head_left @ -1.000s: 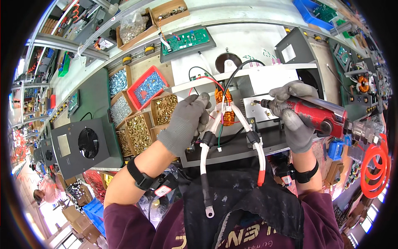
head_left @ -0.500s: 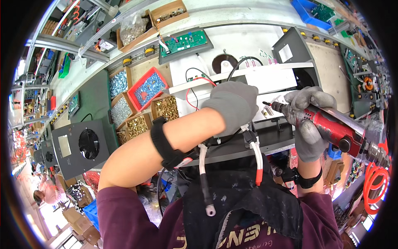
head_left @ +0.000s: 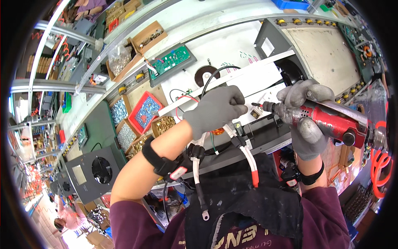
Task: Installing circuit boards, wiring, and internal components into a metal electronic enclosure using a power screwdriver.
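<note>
A red tray [head_left: 146, 113] of small parts is seen at the left, beside boxes of screws [head_left: 166, 123]. The left hand [head_left: 215, 108] – gloved, fingers curled shut – is pressed on a white cable [head_left: 247, 154] at the bench edge. The red power screwdriver [head_left: 331, 120] is gripped tight in the right hand [head_left: 304, 120], its tip just beside the left hand.

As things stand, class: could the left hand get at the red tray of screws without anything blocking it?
Probably yes. The left hand rests on the wiring beside the red tray, which lies open-topped just to its left, with nothing over it.
</note>
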Demonstrator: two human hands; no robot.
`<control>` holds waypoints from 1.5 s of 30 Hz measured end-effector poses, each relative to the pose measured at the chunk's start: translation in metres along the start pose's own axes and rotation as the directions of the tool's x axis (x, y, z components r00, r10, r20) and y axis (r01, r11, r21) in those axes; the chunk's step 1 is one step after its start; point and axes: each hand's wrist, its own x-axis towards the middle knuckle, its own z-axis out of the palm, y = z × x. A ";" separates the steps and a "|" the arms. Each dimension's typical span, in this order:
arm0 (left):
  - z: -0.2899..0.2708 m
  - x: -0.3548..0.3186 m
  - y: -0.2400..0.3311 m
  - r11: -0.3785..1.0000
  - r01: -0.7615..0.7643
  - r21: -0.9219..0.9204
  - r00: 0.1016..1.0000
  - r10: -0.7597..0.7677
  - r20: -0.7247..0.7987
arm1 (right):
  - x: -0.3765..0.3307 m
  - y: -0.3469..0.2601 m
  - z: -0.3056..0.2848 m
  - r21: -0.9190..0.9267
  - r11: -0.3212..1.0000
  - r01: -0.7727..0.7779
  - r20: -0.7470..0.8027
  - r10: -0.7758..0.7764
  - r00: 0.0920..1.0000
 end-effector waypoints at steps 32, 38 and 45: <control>-0.007 -0.012 -0.001 0.744 0.224 -0.630 0.974 -0.149 0.169 | 0.016 0.009 0.015 0.005 0.990 0.138 0.400 -0.129 0.908; 0.000 -0.010 -0.003 0.754 0.209 -0.623 0.978 -0.172 0.119 | 0.018 0.006 0.014 -0.052 0.983 0.175 0.421 -0.137 0.897; 0.001 -0.010 -0.002 0.760 0.263 -0.595 0.962 -0.254 0.101 | 0.014 0.003 0.019 -0.020 0.990 0.137 0.338 -0.123 0.933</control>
